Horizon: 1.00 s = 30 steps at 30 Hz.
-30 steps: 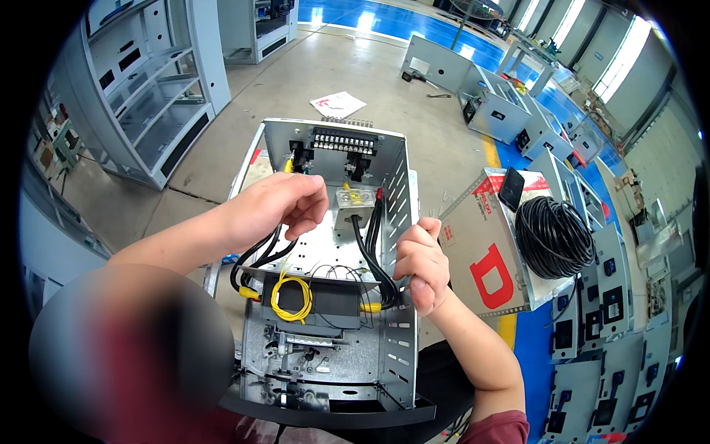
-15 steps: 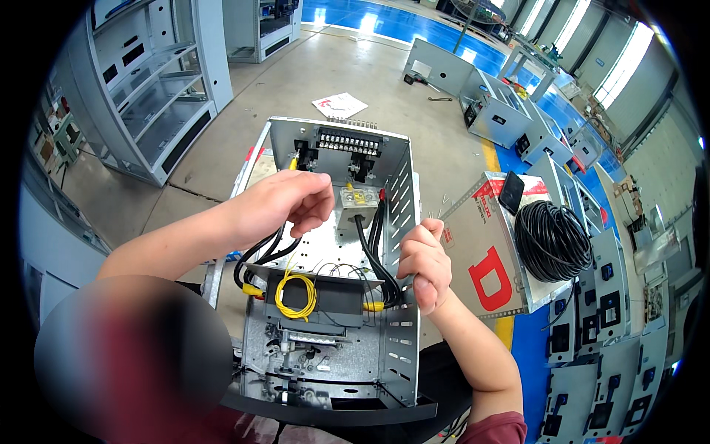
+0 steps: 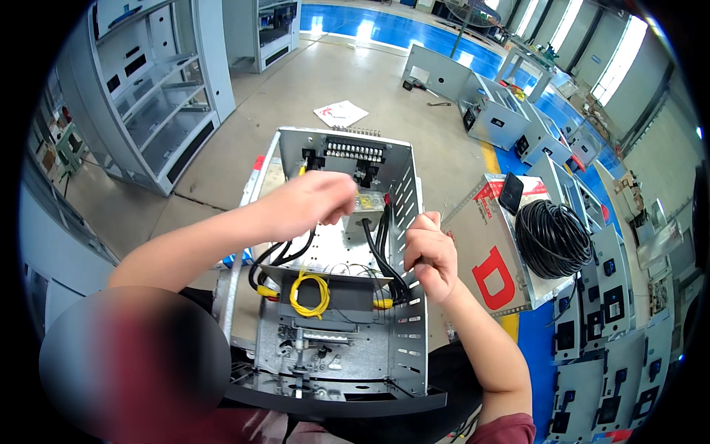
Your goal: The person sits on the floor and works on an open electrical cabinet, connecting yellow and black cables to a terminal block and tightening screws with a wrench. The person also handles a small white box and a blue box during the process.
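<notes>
- Silver sheet-metal box with slotted sides (image 3: 418, 370) sits right in front of the person, wiring visible inside.
- Left hand (image 3: 314, 200) is over it, fingers curled; can't make out if they've got anything.
- Right hand (image 3: 430, 253) is curled at the right-side wall, grip unclear too.
- Thin yellow wire coil (image 3: 325, 294) lies on the dark crosspiece (image 3: 351, 294).

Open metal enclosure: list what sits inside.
Inside the metal enclosure are a black terminal strip, black cables and a yellow wire coil. The left hand covers part of the interior; anything behind it is hidden.
</notes>
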Each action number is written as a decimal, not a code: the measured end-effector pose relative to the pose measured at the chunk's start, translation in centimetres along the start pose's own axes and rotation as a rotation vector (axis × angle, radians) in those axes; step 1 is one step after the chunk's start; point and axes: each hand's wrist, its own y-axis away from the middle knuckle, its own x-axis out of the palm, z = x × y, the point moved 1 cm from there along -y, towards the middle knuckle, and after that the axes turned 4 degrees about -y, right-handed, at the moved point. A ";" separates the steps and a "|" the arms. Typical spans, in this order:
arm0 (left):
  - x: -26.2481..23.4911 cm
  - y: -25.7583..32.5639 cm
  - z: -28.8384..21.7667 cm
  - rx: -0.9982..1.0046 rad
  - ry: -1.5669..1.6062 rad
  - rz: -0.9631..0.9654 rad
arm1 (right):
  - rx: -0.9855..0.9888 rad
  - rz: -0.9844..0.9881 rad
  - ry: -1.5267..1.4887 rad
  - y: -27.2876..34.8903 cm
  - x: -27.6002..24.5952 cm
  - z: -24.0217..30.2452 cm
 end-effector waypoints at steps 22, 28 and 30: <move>-0.3 -6.0 2.0 0.069 -0.712 0.167 | 0.396 0.062 -0.007 -0.7 0.5 3.0; 0.0 -6.1 1.5 0.128 -0.632 0.173 | 0.514 0.169 0.140 -1.6 0.2 4.9; 0.0 -6.4 1.8 0.106 -0.616 0.201 | 0.557 0.216 0.177 -1.8 0.1 5.2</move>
